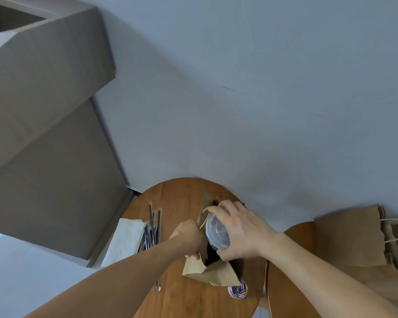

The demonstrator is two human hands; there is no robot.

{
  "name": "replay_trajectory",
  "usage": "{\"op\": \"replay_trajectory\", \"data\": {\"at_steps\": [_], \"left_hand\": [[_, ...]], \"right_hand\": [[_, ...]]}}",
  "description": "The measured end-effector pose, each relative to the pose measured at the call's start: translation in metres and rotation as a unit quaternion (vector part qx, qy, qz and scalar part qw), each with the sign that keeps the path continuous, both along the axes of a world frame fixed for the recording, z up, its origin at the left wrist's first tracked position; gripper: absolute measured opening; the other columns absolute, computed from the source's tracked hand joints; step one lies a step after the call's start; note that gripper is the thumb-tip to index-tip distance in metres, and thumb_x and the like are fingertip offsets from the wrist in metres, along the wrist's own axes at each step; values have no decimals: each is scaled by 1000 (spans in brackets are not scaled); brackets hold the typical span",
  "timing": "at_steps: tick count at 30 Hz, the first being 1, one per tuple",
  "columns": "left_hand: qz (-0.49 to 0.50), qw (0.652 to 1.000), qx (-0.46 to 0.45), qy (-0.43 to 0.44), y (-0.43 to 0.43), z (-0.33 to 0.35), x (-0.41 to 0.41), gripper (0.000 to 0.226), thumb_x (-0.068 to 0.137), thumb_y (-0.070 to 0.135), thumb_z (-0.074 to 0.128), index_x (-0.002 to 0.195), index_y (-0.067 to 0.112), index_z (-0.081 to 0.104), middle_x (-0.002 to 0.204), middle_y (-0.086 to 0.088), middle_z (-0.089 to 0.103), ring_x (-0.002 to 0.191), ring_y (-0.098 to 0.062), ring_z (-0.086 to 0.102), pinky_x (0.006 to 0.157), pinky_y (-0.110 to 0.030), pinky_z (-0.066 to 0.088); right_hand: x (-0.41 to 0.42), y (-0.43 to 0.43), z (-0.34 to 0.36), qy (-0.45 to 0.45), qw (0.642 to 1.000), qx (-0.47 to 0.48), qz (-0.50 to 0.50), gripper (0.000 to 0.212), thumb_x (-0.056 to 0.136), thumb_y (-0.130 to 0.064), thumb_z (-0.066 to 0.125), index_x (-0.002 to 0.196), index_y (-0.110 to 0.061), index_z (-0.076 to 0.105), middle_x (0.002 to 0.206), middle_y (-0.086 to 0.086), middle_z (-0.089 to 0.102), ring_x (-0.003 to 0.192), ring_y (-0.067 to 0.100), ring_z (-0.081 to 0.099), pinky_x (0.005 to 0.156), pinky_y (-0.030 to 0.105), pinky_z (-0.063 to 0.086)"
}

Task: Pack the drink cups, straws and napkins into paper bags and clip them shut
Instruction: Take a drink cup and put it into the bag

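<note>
My right hand (241, 228) grasps the lidded cup (217, 232), tilted, directly over the paper bag (216, 274) mouth; my left hand (189, 235) grips its left rim.

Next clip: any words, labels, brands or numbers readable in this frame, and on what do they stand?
None: no text can be read in this frame.
Plain, no print showing: paper bag, drink cup, napkins, cardboard boxes, spare bags.
Straws: wrappers too small to tell whether anything is printed.
</note>
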State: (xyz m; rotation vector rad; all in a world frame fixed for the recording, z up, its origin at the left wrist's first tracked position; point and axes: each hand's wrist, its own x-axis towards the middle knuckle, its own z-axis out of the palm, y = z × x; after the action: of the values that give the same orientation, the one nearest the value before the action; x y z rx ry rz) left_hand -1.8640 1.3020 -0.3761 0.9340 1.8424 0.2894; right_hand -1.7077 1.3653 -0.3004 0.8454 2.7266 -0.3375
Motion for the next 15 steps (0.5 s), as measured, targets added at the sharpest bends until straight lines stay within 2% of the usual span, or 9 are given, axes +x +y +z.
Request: {"op": "replay_trajectory", "data": {"at_steps": [4,7,10,12,15], "left_hand": [[41,999,-16,-20,-8,-2,-7,33,101,15,40,69,11,46,70,-10,67,66,-17,70,41,-23,49],[22,1000,-22,-3,-13,-2,-10,25,101,13,43,80,5,55,76,-14,68,65,-16,69,40,-20,48],[-13,999,-39,21,-15,-3,-10,20,101,14,45,102,3,61,79,-14,73,69,-19,74,60,-29,61],[-22,999,-31,33,-17,-3,-9,19,101,15,45,97,6,61,85,-13,74,74,-20,74,62,-28,61],[-30,998,2,49,-21,-5,-11,29,99,18,44,71,17,49,95,-15,73,79,-16,70,41,-14,42]], "right_hand": [[12,-7,-16,12,997,-30,-68,97,63,-68,64,141,-37,16,142,-9,29,126,19,39,91,31,48],[10,-8,-28,-22,993,-33,-114,96,64,-70,65,142,-35,21,141,-5,35,124,21,42,91,32,49],[0,-8,-44,-60,986,-35,-152,94,66,-69,66,142,-29,26,138,1,40,120,25,47,90,34,49],[-10,-10,-58,-68,977,-50,-194,93,67,-67,67,140,-26,28,136,5,41,118,28,49,91,36,49],[-26,-12,-88,-59,957,-94,-268,91,68,-62,71,137,-22,28,135,8,40,118,33,50,92,39,49]]}}
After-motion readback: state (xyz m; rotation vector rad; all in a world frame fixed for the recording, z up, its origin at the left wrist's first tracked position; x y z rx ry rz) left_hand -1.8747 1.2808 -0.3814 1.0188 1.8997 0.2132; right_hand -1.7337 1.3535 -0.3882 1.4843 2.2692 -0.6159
